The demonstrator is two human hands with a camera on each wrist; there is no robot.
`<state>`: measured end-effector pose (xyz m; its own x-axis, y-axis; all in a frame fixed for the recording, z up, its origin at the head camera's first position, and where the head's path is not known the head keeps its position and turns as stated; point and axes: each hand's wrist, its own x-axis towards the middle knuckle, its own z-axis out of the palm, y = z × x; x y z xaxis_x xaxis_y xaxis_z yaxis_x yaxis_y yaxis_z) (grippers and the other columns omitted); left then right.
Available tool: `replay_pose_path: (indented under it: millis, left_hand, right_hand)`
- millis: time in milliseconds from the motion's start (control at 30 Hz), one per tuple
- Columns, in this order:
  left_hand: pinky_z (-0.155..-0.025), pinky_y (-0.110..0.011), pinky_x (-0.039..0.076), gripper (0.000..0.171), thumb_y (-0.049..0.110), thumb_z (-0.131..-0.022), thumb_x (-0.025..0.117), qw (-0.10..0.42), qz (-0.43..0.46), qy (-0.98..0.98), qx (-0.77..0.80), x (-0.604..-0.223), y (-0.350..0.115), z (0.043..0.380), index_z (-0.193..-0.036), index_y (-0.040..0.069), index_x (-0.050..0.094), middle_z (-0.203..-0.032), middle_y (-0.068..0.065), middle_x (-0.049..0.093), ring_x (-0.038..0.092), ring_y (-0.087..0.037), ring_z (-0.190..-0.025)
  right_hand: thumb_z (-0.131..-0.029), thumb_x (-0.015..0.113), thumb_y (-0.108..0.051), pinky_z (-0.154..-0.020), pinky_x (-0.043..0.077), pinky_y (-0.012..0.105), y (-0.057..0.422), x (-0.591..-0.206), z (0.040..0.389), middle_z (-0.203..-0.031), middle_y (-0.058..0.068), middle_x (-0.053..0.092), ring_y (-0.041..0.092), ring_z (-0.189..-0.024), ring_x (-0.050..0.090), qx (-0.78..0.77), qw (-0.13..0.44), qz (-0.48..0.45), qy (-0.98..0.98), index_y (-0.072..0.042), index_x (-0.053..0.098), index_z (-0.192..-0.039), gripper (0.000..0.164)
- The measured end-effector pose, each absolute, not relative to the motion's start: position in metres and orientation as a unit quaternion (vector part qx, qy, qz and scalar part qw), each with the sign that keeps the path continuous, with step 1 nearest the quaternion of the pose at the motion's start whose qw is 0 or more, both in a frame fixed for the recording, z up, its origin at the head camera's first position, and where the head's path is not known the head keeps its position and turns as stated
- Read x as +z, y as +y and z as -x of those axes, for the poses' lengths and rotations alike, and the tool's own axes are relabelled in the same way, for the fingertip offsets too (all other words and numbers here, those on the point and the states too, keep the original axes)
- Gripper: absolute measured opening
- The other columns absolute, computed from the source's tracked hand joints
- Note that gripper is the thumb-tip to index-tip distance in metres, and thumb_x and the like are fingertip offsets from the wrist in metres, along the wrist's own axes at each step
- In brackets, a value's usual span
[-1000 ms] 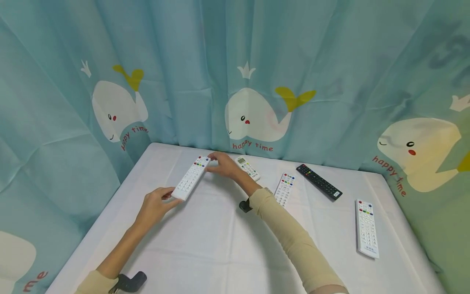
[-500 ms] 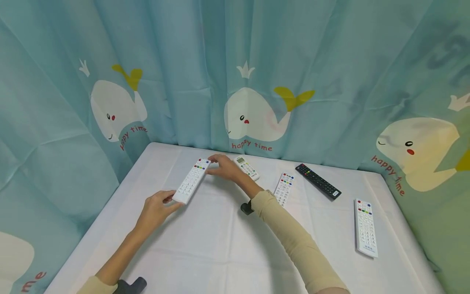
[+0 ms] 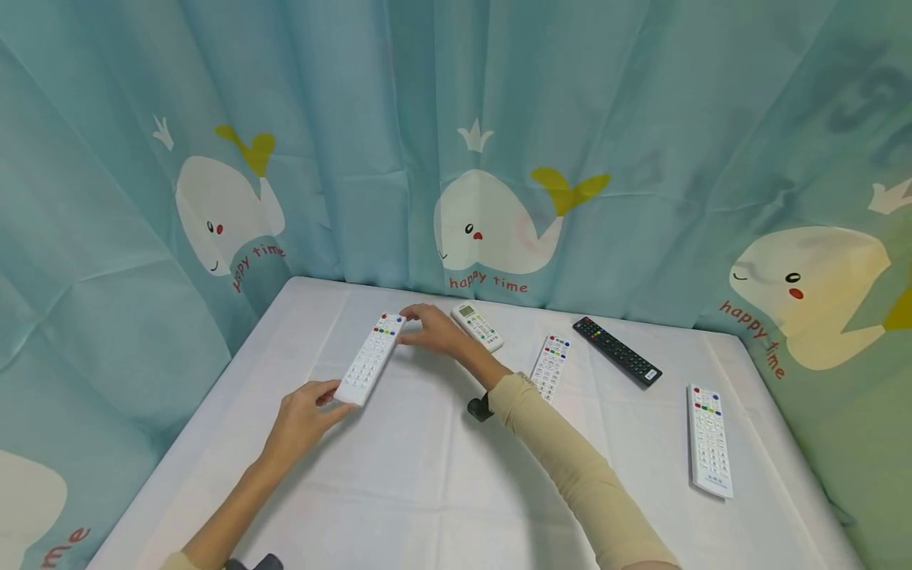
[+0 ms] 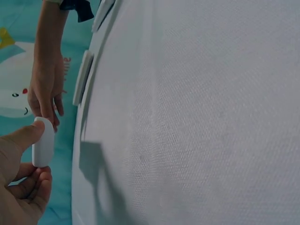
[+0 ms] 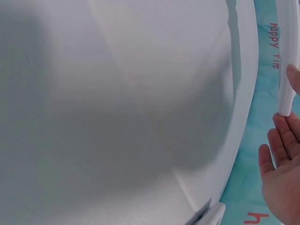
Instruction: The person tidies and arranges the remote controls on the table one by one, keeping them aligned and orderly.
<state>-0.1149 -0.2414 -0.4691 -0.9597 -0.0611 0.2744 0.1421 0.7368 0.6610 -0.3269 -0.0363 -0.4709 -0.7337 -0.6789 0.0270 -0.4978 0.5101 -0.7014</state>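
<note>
A white remote control with coloured buttons near its far end is held between both hands, face up and slanting away to the right. Thumb and fingers of my left hand pinch its near end. At the far end my right hand grips the corner with thumb and fingertips. Seen end-on in the left wrist view, the remote control is off the tabletop. The right wrist view shows its long side upright in the picture, fingertips against the lower end.
Right of the hands lie a white remote with a small screen, a white remote partly behind the right sleeve, a black remote and another white remote. A blue whale-print curtain borders the white-covered table.
Both hands, with the remote control between them, have moved slightly toward the near side of the table. The other remotes stay where they were.
</note>
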Motion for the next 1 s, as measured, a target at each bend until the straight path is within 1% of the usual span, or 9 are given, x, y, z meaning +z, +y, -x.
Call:
replay_pose_path:
  millis: [333, 833, 1000]
  left_hand:
    - [-0.079, -0.047, 0.054, 0.045, 0.011, -0.078, 0.086, 0.122, 0.004, -0.923, -0.364, -0.474, -0.241, 0.107, -0.115, -0.008, 0.07, -0.1, -0.015, 0.069, 0.064, -0.031, -0.092]
    - [-0.075, -0.044, 0.053, 0.046, 0.015, -0.076, 0.088, 0.13, -0.002, -0.927, -0.352, -0.479, -0.241, 0.098, -0.113, -0.007, 0.071, -0.098, -0.012, 0.069, 0.062, -0.025, -0.088]
    - [-0.077, -0.044, 0.052, 0.046, 0.016, -0.077, 0.088, 0.126, -0.011, -0.927, -0.354, -0.481, -0.241, 0.095, -0.114, -0.006, 0.071, -0.099, -0.011, 0.069, 0.062, -0.024, -0.089]
  right_hand:
    - [-0.09, 0.076, -0.027, -0.102, 0.043, 0.035, -0.039, -0.474, 0.32, -0.131, 0.012, 0.06, 0.025, -0.122, 0.053, -0.34, 0.131, 0.338, 0.868, -0.003, 0.058, -0.135, 0.054]
    - [-0.09, 0.077, -0.024, -0.103, 0.043, 0.033, -0.042, -0.481, 0.315, -0.132, 0.013, 0.059, 0.025, -0.122, 0.054, -0.343, 0.136, 0.355, 0.859, 0.0, 0.057, -0.135, 0.055]
    - [-0.09, 0.077, -0.023, -0.103, 0.043, 0.033, -0.043, -0.483, 0.311, -0.132, 0.013, 0.06, 0.025, -0.122, 0.054, -0.339, 0.133, 0.358, 0.86, 0.0, 0.057, -0.135, 0.054]
